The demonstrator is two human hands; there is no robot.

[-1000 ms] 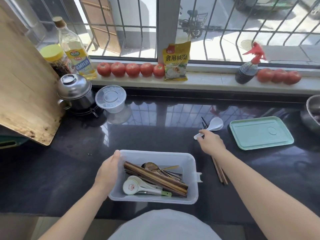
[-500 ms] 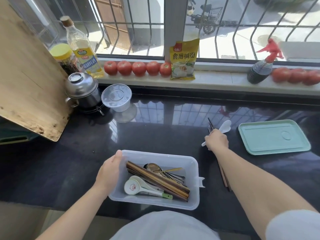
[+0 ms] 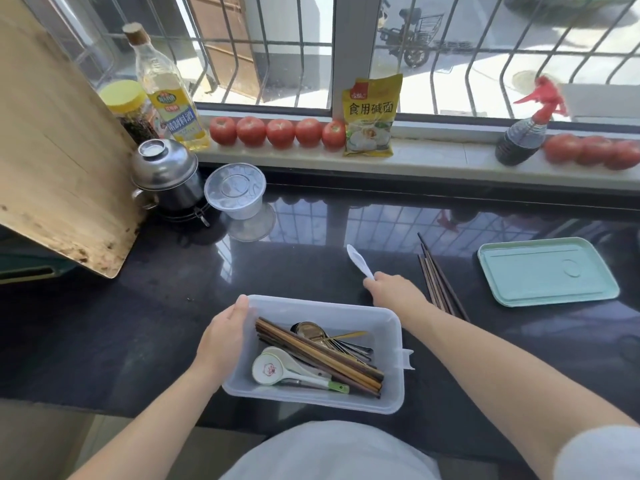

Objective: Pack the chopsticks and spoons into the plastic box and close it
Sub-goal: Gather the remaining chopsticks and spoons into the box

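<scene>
**One head cam, looking fwd and down**

Single view only, so no overlap w/ another. The cam sits on the person's head, wide-angle, tilted down over a dark countertop. The plastic box lies close below the lens; the window sill runs across the far upper frame. Both forearms enter from the bottom edge.

The box gripped by the left hand was translucent, frosted plastic. Inside it lay dark, matt wooden chopsticks, glossy glazed white spoons and shiny metal spoons. The spoon pinched in the right hand looked like smooth white plastic. Just right of that grip, more dark wooden chopsticks lay on a polished, mirror-glossy black counter, and further right sat a matt mint-green plastic lid.
</scene>
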